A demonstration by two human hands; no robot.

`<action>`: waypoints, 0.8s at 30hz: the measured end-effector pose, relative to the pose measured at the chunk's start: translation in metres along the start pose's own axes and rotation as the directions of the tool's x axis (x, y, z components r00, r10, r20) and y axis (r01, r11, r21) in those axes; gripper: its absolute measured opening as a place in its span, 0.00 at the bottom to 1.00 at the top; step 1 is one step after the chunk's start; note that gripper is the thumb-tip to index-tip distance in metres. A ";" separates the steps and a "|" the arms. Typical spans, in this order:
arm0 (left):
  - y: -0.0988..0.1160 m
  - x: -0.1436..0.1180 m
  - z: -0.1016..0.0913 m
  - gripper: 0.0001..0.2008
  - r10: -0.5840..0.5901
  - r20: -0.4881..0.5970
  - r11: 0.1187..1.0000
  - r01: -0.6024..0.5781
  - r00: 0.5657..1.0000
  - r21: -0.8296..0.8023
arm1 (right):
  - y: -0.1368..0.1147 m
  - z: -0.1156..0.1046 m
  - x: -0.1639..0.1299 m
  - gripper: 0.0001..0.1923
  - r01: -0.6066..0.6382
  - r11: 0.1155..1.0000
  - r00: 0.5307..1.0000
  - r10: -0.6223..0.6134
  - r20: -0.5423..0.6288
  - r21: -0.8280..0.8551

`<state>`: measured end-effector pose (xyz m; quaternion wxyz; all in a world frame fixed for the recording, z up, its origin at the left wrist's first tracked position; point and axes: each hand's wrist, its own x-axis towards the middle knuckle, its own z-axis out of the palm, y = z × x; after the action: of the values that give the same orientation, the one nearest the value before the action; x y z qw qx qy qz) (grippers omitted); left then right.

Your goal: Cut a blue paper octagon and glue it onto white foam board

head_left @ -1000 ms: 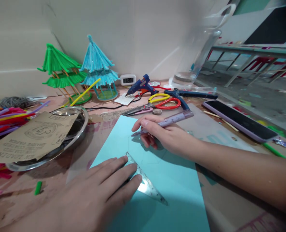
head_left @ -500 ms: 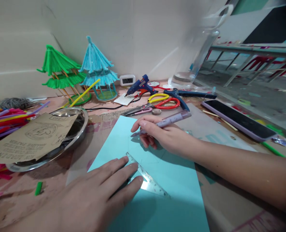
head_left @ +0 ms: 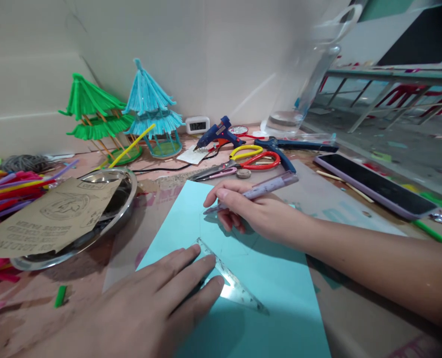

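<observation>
A blue hut (head_left: 149, 94) stands between a green hut (head_left: 88, 98) and a white clock (head_left: 197, 126).

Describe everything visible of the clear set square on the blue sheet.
The set square is a flat, see-through triangle, apparently plastic, with a cut-out, dark specks or markings and a bright glare. It lies on the blue sheet, one pointed corner toward the lower right. The left hand covers its left part, fingers resting on it.

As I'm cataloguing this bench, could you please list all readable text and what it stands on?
"LOADING" and "PAPER", upside down: brown sandpaper sheet.
"11:20", apparently: white digital clock.
Too small or blurred: set square markings, glue gun label, other sandpaper print.
Partly covered, unreadable: teal lettering on grey sheet.
</observation>
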<state>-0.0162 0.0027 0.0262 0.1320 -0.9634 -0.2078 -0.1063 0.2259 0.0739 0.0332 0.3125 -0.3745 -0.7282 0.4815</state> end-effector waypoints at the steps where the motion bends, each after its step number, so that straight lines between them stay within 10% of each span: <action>1: 0.000 0.000 0.000 0.29 0.004 -0.008 1.000 -0.004 1.000 0.006 | 0.000 0.000 0.000 0.20 -0.006 1.000 1.000 0.006 -0.002 -0.005; 24: -0.001 0.003 -0.002 0.29 0.027 -0.059 0.998 -0.023 0.998 0.060 | 0.000 -0.001 0.000 0.18 -0.011 0.999 1.000 0.011 -0.003 -0.032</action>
<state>-0.0140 0.0041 0.0294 0.1680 -0.9579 -0.1949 -0.1271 0.2265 0.0744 0.0332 0.3049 -0.3842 -0.7333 0.4708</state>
